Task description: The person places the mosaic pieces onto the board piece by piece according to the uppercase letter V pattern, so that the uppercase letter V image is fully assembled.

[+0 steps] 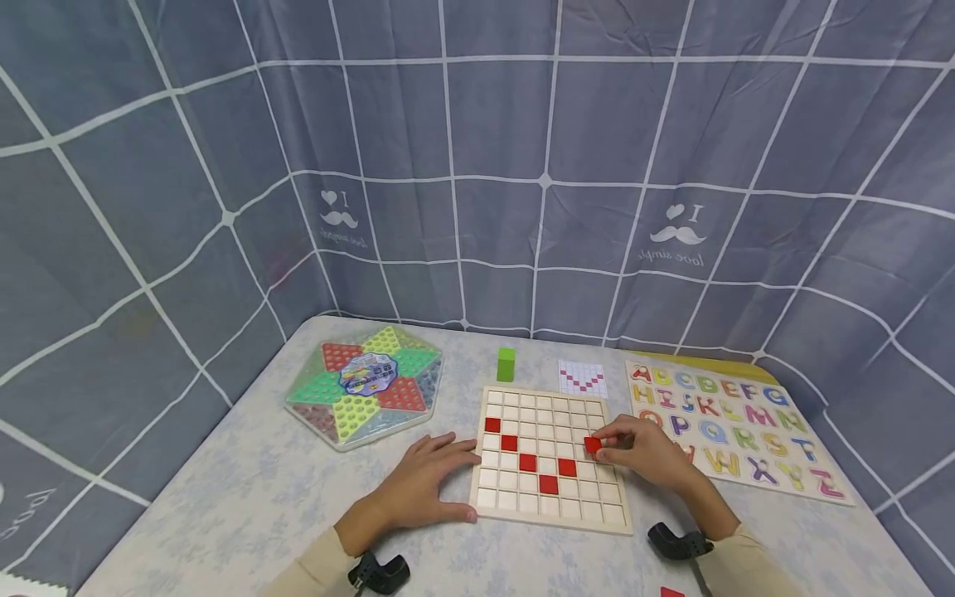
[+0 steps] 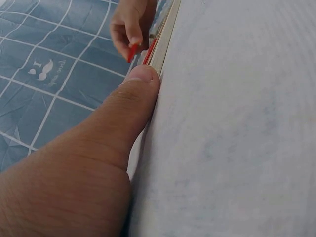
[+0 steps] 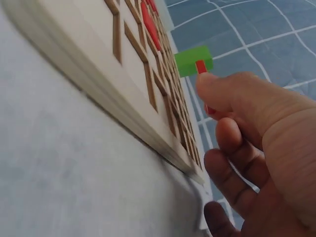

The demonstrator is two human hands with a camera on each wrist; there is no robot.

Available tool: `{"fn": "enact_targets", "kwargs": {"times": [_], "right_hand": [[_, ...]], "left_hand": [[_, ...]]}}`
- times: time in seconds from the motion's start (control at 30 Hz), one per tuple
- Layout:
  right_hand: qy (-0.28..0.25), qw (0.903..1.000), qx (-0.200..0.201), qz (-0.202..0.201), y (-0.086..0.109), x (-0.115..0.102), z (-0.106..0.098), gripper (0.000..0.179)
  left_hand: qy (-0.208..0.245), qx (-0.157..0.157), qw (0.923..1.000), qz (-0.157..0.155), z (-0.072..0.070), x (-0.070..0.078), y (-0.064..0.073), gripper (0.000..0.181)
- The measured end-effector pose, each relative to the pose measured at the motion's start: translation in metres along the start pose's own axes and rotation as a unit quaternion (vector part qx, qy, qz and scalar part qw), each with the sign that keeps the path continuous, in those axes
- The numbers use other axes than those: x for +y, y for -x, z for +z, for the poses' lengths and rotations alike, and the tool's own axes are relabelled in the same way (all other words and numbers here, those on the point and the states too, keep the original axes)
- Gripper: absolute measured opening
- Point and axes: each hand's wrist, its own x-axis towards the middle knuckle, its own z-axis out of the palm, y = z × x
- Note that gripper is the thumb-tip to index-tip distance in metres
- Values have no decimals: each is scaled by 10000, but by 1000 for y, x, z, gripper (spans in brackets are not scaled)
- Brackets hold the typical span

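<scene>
A wooden grid board with white squares lies on the table, and several red squares run across it in a V-like line. Between the thumb and fingers of my right hand a small red square tile is pinched, over the board's right side. The right wrist view shows that tile edge-on, above the grid. My left hand rests at the board's left edge, fingers spread and thumb extended. In the left wrist view its thumb touches the board's rim.
Behind the board stand a green block and a card with a pink V pattern. An alphabet board lies to the right, a hexagonal Chinese checkers board to the left. Another red piece shows at the bottom edge.
</scene>
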Motion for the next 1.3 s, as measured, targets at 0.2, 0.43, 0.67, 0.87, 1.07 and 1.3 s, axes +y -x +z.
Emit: {"fn": "enact_targets", "kwargs": {"times": [0.2, 0.43, 0.67, 0.87, 1.07, 1.3], "right_hand": [[-231, 9996, -75, -150, -8, 5, 8, 20], [-206, 9993, -96, -294, -7, 6, 13, 19], [11, 9994, 24, -342, -6, 5, 16, 14], [24, 9999, 121, -113, -6, 4, 19, 12], [30, 9999, 152, 28, -7, 4, 20, 13], [110, 9997, 194, 35, -8, 1, 20, 12]], "left_hand": [[-4, 14, 10000, 4, 0, 0, 0, 77], [-14, -3, 10000, -29, 0, 1, 0, 78], [-39, 12, 10000, 18, -2, 2, 0, 78], [-29, 9, 10000, 8, -1, 1, 0, 77], [-19, 12, 10000, 6, 0, 0, 0, 78], [-28, 46, 10000, 65, -1, 0, 0, 77]]}}
